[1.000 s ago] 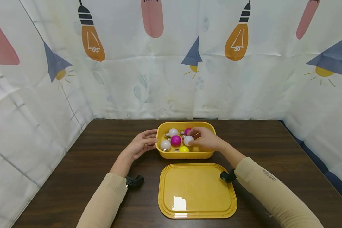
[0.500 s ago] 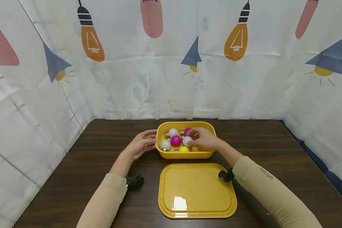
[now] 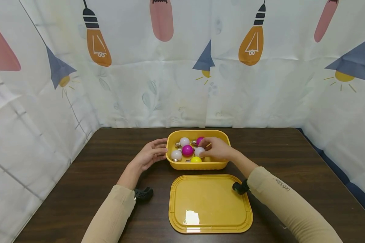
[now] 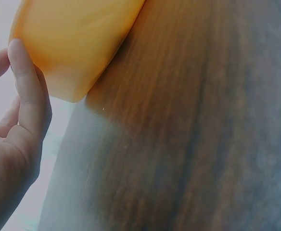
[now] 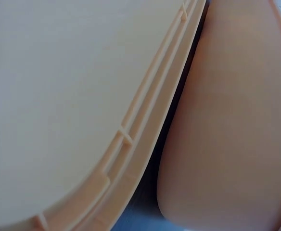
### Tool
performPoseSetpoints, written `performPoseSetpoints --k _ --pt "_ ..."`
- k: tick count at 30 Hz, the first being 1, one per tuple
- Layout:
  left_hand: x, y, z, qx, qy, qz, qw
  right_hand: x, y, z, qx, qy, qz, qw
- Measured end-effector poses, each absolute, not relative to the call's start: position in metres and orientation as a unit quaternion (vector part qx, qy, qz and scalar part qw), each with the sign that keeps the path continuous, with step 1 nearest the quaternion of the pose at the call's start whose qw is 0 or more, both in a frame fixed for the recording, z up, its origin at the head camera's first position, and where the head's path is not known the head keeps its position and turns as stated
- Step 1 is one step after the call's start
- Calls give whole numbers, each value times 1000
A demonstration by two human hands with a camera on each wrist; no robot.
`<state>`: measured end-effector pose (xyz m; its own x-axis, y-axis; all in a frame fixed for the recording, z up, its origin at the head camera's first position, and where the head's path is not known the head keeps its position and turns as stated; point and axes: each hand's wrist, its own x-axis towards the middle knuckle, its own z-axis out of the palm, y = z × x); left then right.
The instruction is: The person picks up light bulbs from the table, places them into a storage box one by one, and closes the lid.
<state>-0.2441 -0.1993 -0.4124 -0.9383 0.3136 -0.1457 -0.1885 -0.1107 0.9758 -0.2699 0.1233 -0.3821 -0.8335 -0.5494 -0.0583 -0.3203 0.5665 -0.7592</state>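
Note:
A yellow bin holds several small light bulbs with metal screw bases. Inside it my right hand pinches a white light bulb between thumb and fingers. Close by lie a magenta bulb, a yellow bulb and other white bulbs. Another magenta bulb is partly behind my right fingers. My left hand touches the bin's left wall with extended fingers. In the left wrist view that hand meets the bin's wall. The right wrist view does not show the right hand.
A flat yellow lid or tray lies on the dark wooden table, in front of the bin. Its ridged rim runs beside the bin's outer wall in the right wrist view. Printed curtains hang behind the table.
My right hand and the white bulb have shifted slightly left within the bin. The left hand and the bin look unmoved.

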Motion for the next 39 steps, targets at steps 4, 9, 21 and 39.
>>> performPoseSetpoints --k 4,9,21,39 --pt "-244 -199 -412 46 645 745 167 -269 123 -382 -244 875 -392 146" --pt "-243 -198 -412 37 646 745 163 -268 124 -381 -245 874 -394 146" --pt "-243 -197 -411 27 650 743 157 -268 128 -381 -244 887 -381 88" --pt "-242 -193 -405 28 665 733 145 -268 136 -378 -235 830 -505 33"
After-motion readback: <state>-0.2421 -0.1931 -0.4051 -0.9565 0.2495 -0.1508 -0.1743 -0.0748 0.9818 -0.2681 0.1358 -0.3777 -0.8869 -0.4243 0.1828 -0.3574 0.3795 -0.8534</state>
